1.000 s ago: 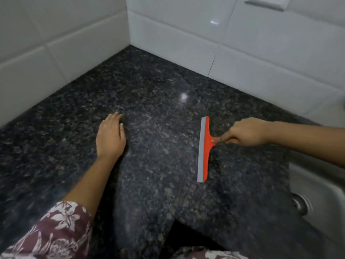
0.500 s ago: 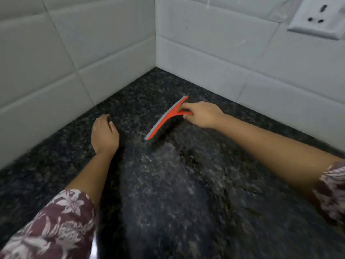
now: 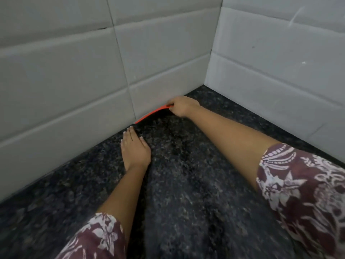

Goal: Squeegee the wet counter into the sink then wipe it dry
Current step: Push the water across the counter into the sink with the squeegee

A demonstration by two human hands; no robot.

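Head view: the right hand (image 3: 183, 106), grip clenched on the squeegee (image 3: 152, 114), has carried it to the tiled wall (image 3: 74, 94) at frame centre. The left hand (image 3: 135, 148) rests flat, released, on the worktop (image 3: 186, 184); a fresh pull toward the sink looks ready.

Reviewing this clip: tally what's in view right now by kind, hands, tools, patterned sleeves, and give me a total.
Hands: 2, left hand flat on the counter, right hand gripping the tool
Squeegees: 1, orange squeegee against the wall tiles
Floral sleeves: 2, left sleeve, right sleeve
Total: 5
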